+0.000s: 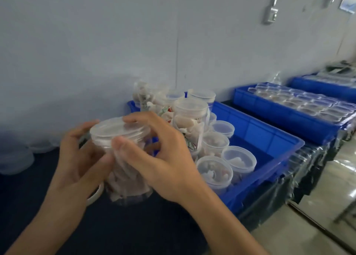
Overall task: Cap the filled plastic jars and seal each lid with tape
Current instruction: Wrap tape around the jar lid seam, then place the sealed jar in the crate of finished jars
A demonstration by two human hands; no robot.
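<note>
Both forearms reach in from the near edge over the dark table [158, 226]; between them stands the filled clear jar [127, 177], its base on the table just left of the near blue crate [269, 158]; the left hand [81, 158] curls round the jar's left wall and steadies it; the right hand [159, 154] arches over the clear lid [117, 129], its fingers [140, 118] on the lid's top at the far right and the thumb pressed to the near side just under the rim; a white tape roll [94, 194] shows at the jar's near left, below the left hand, though whether that hand also holds it I cannot tell.

Capping looks to be the step in hand, taping after; to do it well, keep the left grip low and firm so the thin wall does not buckle, seat the lid level before turning or pressing, and check the rim all round, since motion blur hides whether it sits flush; other capped jars [190, 110] stand in the crate.
</note>
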